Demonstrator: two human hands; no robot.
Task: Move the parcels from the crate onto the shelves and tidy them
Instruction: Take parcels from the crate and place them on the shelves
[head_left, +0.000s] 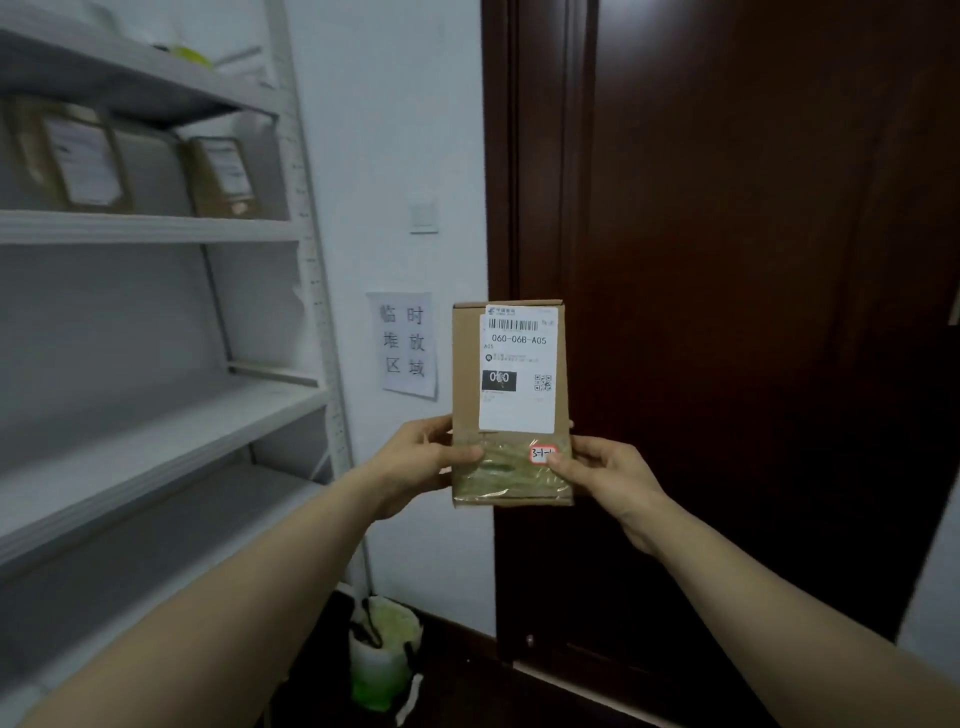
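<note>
A small brown cardboard parcel (511, 402) with a white shipping label and a small red-edged sticker is held upright in front of me, label facing me. My left hand (421, 462) grips its lower left edge, thumb on the front. My right hand (608, 478) grips its lower right edge, thumb beside the sticker. The white shelving unit (156, 415) stands to the left; two brown parcels (83, 156) (221, 176) stand on an upper shelf. The crate is out of sight.
A dark wooden door (753, 260) fills the right. On the white wall between shelf and door hang a paper sign (405, 343) and a light switch (423, 214). A white and green bag (382, 654) sits on the dark floor below.
</note>
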